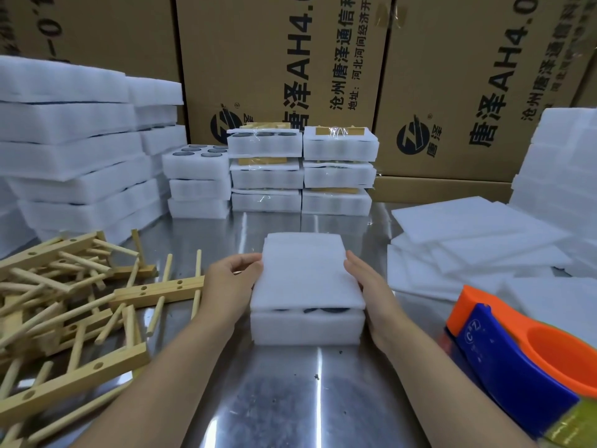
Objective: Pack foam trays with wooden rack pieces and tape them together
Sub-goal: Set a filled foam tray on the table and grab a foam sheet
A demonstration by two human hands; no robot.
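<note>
Currently the left grip point(237, 279) is pinching the left edge of the thin white foam sheet point(307, 273), thumb on top and fingers curling under. The right grip point(368, 289) is lying flat with straight fingers, pressing on the sheet's right edge and clasping nothing. The sheet is sitting as a lid on the thick white foam block tray point(307, 328), which is resting on the shiny steel counter point(290, 383) mid-frame between both forearms. The lid is riding a bit high at the near edge, with dark round items point(318, 310) showing in the gap.

Risks, as judgement:
- One side pushing harder is likely sliding the lid off square, so tape would be locking in a crooked pack.
- The gap is suggesting unseated contents, and pressing hard could be denting the soft foam.
- The orange-and-blue plastic tape dispenser point(517, 357) is lying well apart at the right. Reaching for it is meaning one grip letting go and the lid shifting.
- The pile of pale wooden rack pieces with dowels point(64, 302) is lying just left, and a forearm could be knocking it.

Cannot tell whether wood is already inside. Taped white foam packs point(303, 169) are standing stacked at the back.
</note>
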